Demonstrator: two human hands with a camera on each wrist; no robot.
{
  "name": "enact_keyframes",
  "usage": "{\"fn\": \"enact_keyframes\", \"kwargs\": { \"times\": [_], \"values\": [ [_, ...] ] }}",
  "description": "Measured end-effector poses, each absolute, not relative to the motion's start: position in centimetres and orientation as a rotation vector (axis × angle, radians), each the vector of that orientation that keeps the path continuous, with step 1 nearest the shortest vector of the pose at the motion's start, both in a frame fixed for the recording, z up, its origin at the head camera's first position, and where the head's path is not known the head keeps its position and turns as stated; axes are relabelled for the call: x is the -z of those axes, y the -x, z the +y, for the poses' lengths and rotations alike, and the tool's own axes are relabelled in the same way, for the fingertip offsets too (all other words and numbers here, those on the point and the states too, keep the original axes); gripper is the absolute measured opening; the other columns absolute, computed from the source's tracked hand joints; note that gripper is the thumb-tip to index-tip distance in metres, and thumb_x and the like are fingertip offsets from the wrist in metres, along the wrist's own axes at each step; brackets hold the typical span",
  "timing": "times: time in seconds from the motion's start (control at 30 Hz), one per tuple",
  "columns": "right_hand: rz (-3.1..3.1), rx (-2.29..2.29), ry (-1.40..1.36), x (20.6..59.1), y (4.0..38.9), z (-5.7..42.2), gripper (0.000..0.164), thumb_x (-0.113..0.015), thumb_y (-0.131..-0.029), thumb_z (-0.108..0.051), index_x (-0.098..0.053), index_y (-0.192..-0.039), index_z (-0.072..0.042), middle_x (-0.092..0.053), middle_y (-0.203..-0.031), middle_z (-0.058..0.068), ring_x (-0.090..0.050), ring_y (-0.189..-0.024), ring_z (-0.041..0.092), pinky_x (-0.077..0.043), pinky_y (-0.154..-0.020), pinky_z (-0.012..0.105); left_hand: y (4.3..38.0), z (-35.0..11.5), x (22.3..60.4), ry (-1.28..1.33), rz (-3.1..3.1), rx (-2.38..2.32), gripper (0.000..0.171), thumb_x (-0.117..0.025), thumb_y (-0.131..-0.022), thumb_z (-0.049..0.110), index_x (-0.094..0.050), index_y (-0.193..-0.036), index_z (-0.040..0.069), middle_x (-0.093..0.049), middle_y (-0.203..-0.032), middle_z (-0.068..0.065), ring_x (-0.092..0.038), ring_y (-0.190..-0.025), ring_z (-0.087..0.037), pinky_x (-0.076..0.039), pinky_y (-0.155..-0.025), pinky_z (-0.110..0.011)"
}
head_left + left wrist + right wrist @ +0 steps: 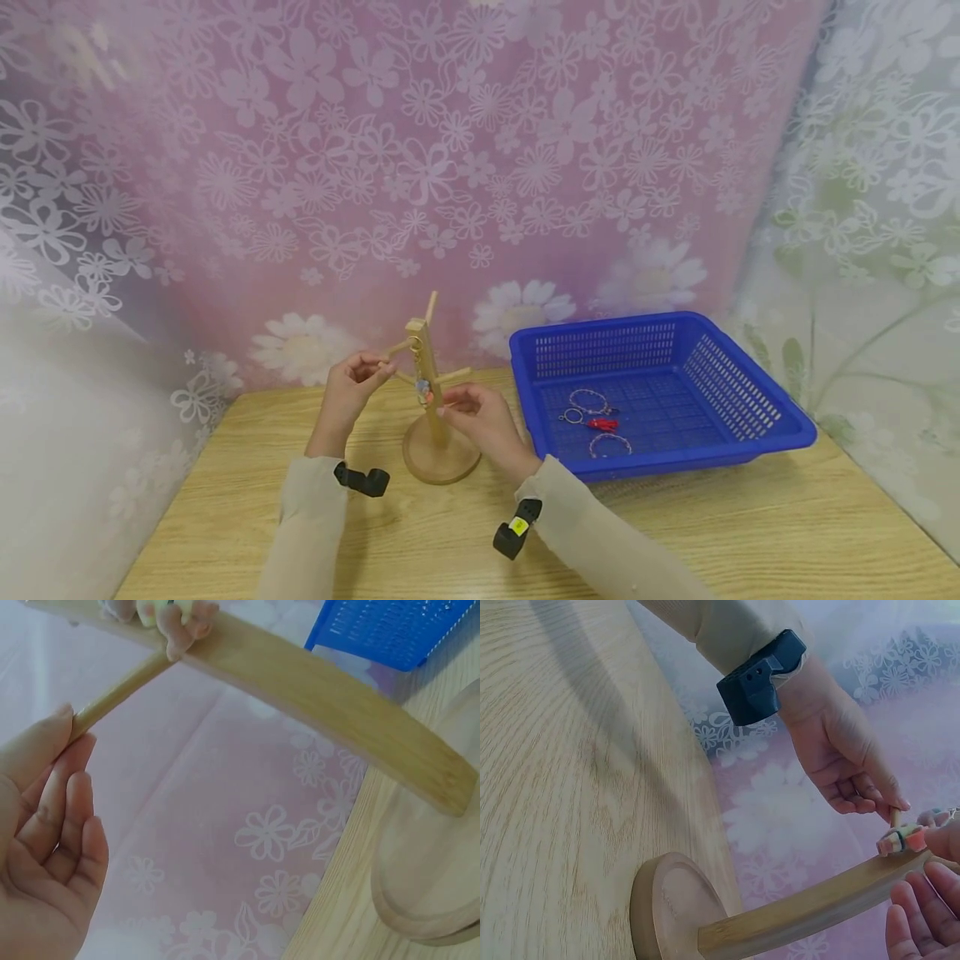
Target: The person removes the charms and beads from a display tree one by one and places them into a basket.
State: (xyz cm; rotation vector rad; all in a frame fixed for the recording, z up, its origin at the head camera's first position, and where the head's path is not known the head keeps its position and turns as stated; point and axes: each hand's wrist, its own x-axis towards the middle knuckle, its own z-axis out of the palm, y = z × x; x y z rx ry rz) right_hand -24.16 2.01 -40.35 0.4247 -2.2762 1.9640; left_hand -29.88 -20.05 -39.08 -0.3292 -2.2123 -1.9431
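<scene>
A wooden stand with pegs (433, 367) stands upright on its round base (441, 454). My left hand (352, 387) pinches the end of a peg (120, 694) between thumb and fingers. From another peg, by its gold ring and clasp, hangs a keychain (424, 392) with a small coloured figure charm (176, 622) against the post. On the other side, my right hand (483, 421) is at the charm with its fingers loosely bent. In the right wrist view the right thumb (943, 841) overlaps the charm's edge; a grip is not visible.
Right of the stand is a blue plastic basket (660, 467). Inside lie a red charm (602, 425) with a metal ring and beaded loops (611, 444). The wooden table (420, 550) meets a flowered pink curtain (465, 208) at the back.
</scene>
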Motion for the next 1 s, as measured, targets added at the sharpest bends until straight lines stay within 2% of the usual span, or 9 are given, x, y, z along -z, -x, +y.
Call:
{"fn": "enact_keyframes", "kwargs": {
  "times": [0.1, 0.27, 0.53, 0.8, 1.0],
  "values": [
    [-2.255, -1.966, -0.413, 40.4, 24.2, 1.8, 0.023, -0.072, -0.083, -0.011, -0.067, -0.102, 0.001, -0.066, -0.101, 0.013, -0.063, -0.088, 0.020, -0.052, -0.080, 0.030, 29.5, -19.9, 39.3, 0.299, -2.176, 1.943, 0.029, -0.071, -0.086, 0.016, -0.062, -0.101, -0.006, -0.063, -0.079, 0.008, -0.060, -0.076, -0.007, -0.049, -0.077, -0.022],
    [-2.222, -1.964, -0.387, 40.4, 24.3, 1.3, 0.025, -0.073, -0.082, -0.013, -0.067, -0.103, -0.001, -0.067, -0.101, 0.012, -0.064, -0.089, 0.021, -0.052, -0.079, 0.029, 28.9, -19.6, 39.6, 0.207, -2.143, 1.901, 0.020, -0.073, -0.083, 0.017, -0.063, -0.093, 0.002, -0.064, -0.078, 0.008, -0.061, -0.076, -0.007, -0.050, -0.074, -0.021],
    [-2.152, -1.950, -0.378, 40.1, 24.5, 0.5, 0.023, -0.073, -0.082, -0.011, -0.067, -0.102, -0.001, -0.068, -0.100, 0.013, -0.064, -0.090, 0.024, -0.052, -0.079, 0.030, 28.4, -19.1, 39.8, 0.166, -2.080, 1.863, 0.025, -0.074, -0.083, 0.015, -0.063, -0.095, -0.003, -0.069, -0.088, -0.004, -0.063, -0.075, -0.007, -0.051, -0.072, -0.021],
    [-2.133, -1.912, -0.272, 40.0, 25.0, 0.0, 0.023, -0.076, -0.080, -0.013, -0.067, -0.099, -0.005, -0.068, -0.096, 0.009, -0.064, -0.089, 0.021, -0.053, -0.079, 0.031, 28.2, -18.7, 39.9, 0.168, -2.058, 1.842, 0.014, -0.074, -0.082, 0.012, -0.063, -0.086, 0.002, -0.065, -0.075, 0.007, -0.061, -0.070, -0.008, -0.049, -0.067, -0.021],
    [-2.097, -1.909, -0.220, 39.9, 25.3, -0.3, 0.027, -0.078, -0.078, -0.013, -0.065, -0.099, -0.002, -0.068, -0.095, 0.012, -0.064, -0.089, 0.024, -0.053, -0.078, 0.033, 28.1, -18.4, 39.9, 0.172, -2.068, 1.821, 0.015, -0.074, -0.081, 0.009, -0.062, -0.083, 0.002, -0.063, -0.071, 0.010, -0.059, -0.069, -0.007, -0.049, -0.064, -0.021]
  ]
}}
